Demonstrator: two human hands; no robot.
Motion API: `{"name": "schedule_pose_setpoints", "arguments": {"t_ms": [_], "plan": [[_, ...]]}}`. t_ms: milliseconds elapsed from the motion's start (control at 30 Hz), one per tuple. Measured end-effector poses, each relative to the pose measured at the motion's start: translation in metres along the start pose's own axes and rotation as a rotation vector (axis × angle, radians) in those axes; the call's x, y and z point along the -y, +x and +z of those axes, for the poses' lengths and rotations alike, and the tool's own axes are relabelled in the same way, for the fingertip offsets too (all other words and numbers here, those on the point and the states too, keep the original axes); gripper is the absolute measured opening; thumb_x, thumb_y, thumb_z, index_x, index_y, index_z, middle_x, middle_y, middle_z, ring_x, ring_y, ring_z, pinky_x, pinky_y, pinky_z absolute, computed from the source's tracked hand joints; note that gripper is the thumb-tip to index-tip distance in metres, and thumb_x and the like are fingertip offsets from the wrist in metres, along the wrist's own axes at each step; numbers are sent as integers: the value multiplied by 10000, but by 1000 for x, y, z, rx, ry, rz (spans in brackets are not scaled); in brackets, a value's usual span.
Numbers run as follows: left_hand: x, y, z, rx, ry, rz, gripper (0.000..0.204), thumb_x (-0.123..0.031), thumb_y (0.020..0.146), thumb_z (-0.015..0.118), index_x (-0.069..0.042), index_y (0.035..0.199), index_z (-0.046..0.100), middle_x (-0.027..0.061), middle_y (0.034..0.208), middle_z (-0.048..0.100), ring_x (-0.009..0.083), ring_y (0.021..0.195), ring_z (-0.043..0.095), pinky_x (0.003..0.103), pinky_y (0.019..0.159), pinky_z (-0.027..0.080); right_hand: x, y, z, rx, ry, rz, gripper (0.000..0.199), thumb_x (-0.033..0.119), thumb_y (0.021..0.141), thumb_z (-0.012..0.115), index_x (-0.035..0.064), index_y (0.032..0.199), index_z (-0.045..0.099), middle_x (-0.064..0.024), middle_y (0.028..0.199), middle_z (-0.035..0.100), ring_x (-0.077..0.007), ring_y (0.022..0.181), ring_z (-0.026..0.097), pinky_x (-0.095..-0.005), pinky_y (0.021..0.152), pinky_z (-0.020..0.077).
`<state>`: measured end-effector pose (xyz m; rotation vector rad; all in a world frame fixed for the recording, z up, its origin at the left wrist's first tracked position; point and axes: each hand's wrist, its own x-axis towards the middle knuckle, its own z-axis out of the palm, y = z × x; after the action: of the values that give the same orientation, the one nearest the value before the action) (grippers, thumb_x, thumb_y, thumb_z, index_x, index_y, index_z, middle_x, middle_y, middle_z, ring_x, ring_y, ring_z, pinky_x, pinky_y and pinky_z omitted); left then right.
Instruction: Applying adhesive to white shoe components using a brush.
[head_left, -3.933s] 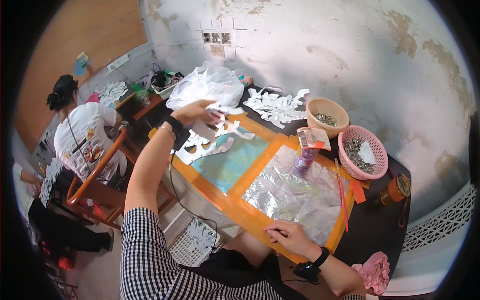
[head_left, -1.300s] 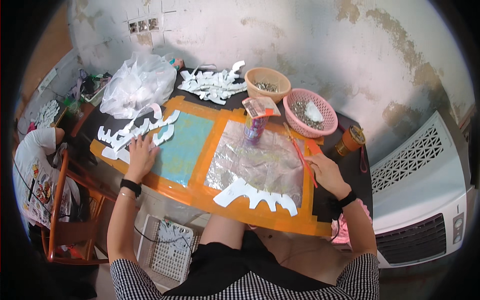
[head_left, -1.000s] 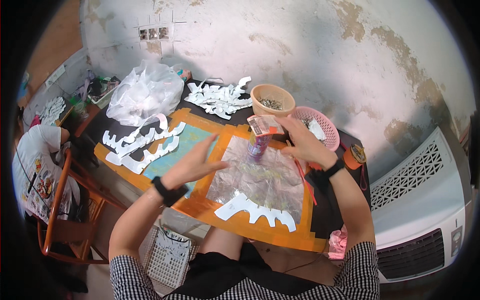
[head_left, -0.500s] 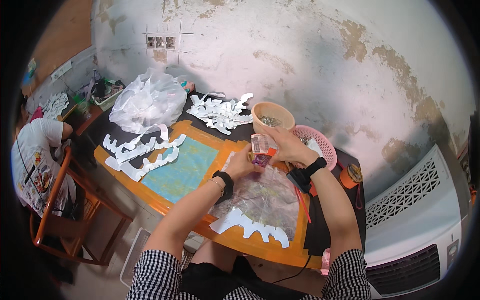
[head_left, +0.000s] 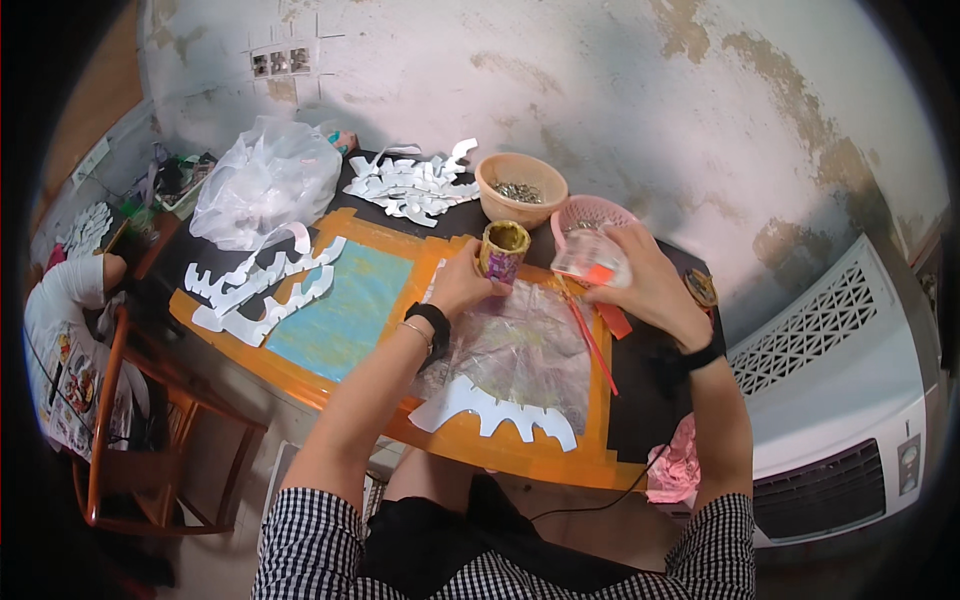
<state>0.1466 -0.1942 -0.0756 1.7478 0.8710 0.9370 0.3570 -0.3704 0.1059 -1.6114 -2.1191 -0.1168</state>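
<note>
My left hand (head_left: 460, 285) is wrapped round a small purple can (head_left: 502, 262) whose open rim is crusted yellowish. To its right, my right hand (head_left: 655, 285) grips a clear container (head_left: 585, 258) with a pale label and an orange patch, held tilted beside the pink basket (head_left: 585, 208). A gap separates the container from the can. Beneath my hands lies wrinkled clear film (head_left: 520, 345) on the orange-taped tabletop (head_left: 425, 300). A white scalloped cut-out strip (head_left: 490, 408) rests along the film's near edge. A thin red stick (head_left: 597, 347) lies below my right hand.
Several white cut-outs (head_left: 260, 290) lie partly over a blue sheet (head_left: 345, 305). More are piled (head_left: 415, 185) behind, beside a white plastic bag (head_left: 265, 185). A peach bowl (head_left: 522, 190) holds small metallic pieces. Another person (head_left: 75, 360) sits at left; a white cooler (head_left: 830, 410) stands at right.
My right hand has moved right with the container, away from the can, so the can's open top now shows. My left hand still holds the can. The whole view has shifted slightly.
</note>
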Motion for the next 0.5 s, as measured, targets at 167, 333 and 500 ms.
{"name": "schedule_pose_setpoints", "arguments": {"t_ms": [167, 333, 500], "plan": [[5, 4, 0, 1, 41, 33, 657, -234, 596, 881, -50, 1129, 545, 131, 1040, 686, 273, 963, 662, 347, 843, 497, -46, -106, 0, 93, 26, 276, 880, 358, 662, 857, 3, 1346, 433, -188, 1204, 494, -376, 1145, 525, -403, 947, 447], [-3, 4, -2, 38, 36, -7, 664, -213, 604, 891, -53, 1134, 524, 123, 1002, 682, 246, 920, 661, 368, 839, 497, -68, -167, 20, 85, 74, 484, 919, 440, 676, 840, 16, 1372, 415, -193, 1217, 481, -396, 1142, 528, -415, 935, 456], [-10, -4, -15, 41, 41, 230, 858, -240, 594, 906, -20, 1298, 467, 178, 1203, 598, 275, 1101, 588, 368, 959, 457, -78, -171, 35, 288, -52, 492, 905, 496, 689, 813, 33, 1369, 437, -186, 1271, 474, -384, 1153, 528, -443, 947, 447]]}}
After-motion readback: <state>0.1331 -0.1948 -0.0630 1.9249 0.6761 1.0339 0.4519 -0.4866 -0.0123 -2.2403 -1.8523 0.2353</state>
